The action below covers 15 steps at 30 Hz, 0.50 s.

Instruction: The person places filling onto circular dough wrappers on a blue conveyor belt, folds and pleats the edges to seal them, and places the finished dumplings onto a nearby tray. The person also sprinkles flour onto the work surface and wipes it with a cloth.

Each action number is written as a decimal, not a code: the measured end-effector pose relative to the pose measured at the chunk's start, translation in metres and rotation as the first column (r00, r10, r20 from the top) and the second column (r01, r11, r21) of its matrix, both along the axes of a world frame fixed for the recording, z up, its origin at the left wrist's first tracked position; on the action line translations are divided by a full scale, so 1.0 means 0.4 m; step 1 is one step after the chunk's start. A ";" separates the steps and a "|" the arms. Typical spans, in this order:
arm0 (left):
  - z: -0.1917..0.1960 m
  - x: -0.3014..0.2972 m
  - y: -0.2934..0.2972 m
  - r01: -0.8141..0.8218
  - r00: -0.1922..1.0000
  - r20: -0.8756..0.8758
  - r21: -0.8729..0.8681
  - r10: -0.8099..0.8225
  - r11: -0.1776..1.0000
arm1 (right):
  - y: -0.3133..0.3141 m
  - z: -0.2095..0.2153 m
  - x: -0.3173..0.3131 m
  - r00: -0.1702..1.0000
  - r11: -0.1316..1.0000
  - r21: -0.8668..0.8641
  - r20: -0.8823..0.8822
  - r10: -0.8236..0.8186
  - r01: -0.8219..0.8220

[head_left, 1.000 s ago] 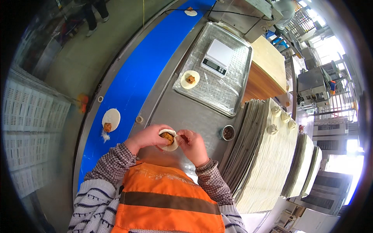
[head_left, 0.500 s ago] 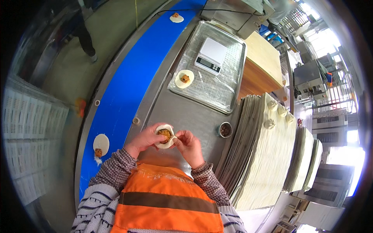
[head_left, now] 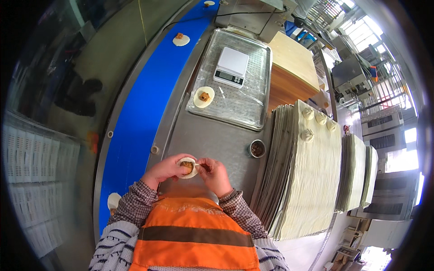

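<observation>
In my left hand rests a round dough wrapper with brown-orange filling, the thumb pressing on the filling. The fingers of my right hand pinch the wrapper's right edge, where the dough is drawn up; the exact fold is hard to make out. Both hands are closed on it, above the steel table near my orange apron. Beyond my hands, on a metal tray, lie another wrapper with filling and a white digital scale. A small metal cup with dark bits stands right of my hands.
A blue conveyor belt runs along the left, carrying several filled dough rounds. To the right rises a stack of cloth-covered boards, with several pleated buns on top. A wooden block sits behind the tray.
Filled rounds on the belt have travelled toward me, and another shows at its far end. My hands remain on the wrapper, with the right fingers still at its edge. The view has shifted slightly.
</observation>
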<state>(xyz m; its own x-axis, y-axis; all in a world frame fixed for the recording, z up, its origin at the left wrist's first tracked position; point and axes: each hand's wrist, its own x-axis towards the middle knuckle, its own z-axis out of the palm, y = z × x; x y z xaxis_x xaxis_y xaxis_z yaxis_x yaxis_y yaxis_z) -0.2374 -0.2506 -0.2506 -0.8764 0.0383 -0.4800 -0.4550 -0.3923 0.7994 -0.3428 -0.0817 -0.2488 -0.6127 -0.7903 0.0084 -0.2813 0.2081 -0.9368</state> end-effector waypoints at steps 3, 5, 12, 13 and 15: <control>-0.011 -0.004 0.017 -0.166 0.979 0.110 -0.032 0.169 0.986 | 0.003 0.024 0.004 0.998 0.998 0.065 -0.060 -0.003 0.007; 0.014 -0.013 0.025 -0.092 0.990 0.086 -0.211 0.113 0.973 | 0.010 0.024 0.017 0.996 0.997 0.057 -0.074 -0.043 0.047; -0.031 -0.025 0.017 0.128 0.983 -0.035 -0.565 -0.179 0.815 | 0.028 -0.013 0.011 0.962 0.999 0.041 -0.272 0.038 -0.028; -0.033 -0.030 0.014 0.161 0.977 -0.028 -0.550 -0.211 0.820 | 0.029 -0.008 0.012 0.933 0.997 0.060 -0.354 0.056 -0.037; -0.039 -0.034 0.006 0.222 0.963 -0.013 -0.520 -0.268 0.824 | 0.027 0.007 0.019 0.954 0.998 0.059 -0.298 0.041 -0.025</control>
<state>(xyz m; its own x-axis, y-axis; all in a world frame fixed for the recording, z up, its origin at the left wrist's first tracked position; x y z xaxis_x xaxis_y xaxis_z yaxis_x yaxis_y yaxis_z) -0.2509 -0.2481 -0.2664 -0.9080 0.0276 -0.4181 -0.4051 0.1970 0.8928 -0.3351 -0.0708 -0.2462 -0.5621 -0.8145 0.1439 -0.5544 0.2419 -0.7963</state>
